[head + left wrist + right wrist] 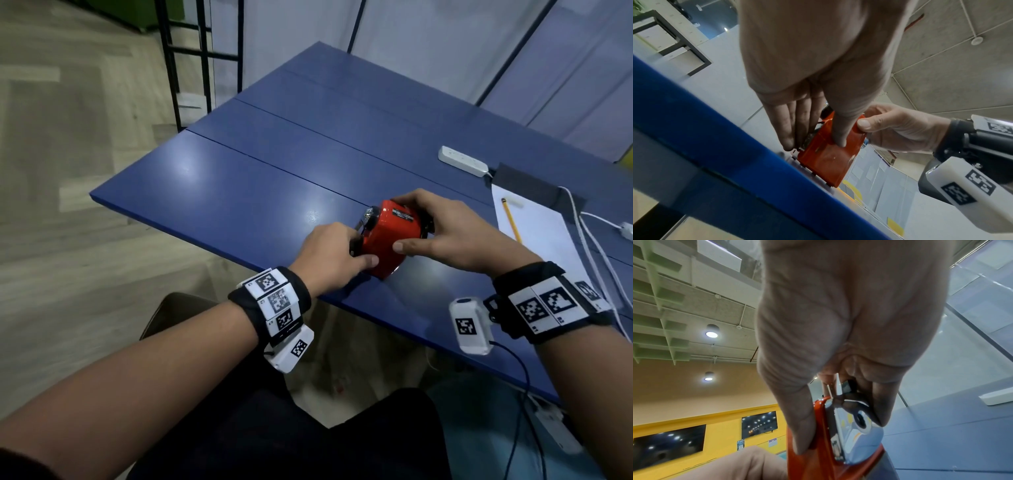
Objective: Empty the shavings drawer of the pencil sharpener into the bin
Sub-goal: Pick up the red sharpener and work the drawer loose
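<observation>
A red pencil sharpener [390,236] stands on the blue table [257,178] near its front edge. My left hand [363,248] pinches its crank end, with the thumb on the near red side and the fingers behind by the metal crank. In the left wrist view the left hand [815,142] clasps the sharpener [828,162]. My right hand [407,224] grips the other end, thumb on the near side and fingers over the top. The right wrist view shows the right hand [840,434] round the sharpener [812,467] and its chrome end. I cannot make out the drawer.
A white power strip [462,161] lies at the back right. A yellow pencil [512,219] rests on white paper [548,246], with white cables [596,246] beside it. Pale crinkled plastic [325,359] shows under the table edge between my arms. Wooden floor lies to the left.
</observation>
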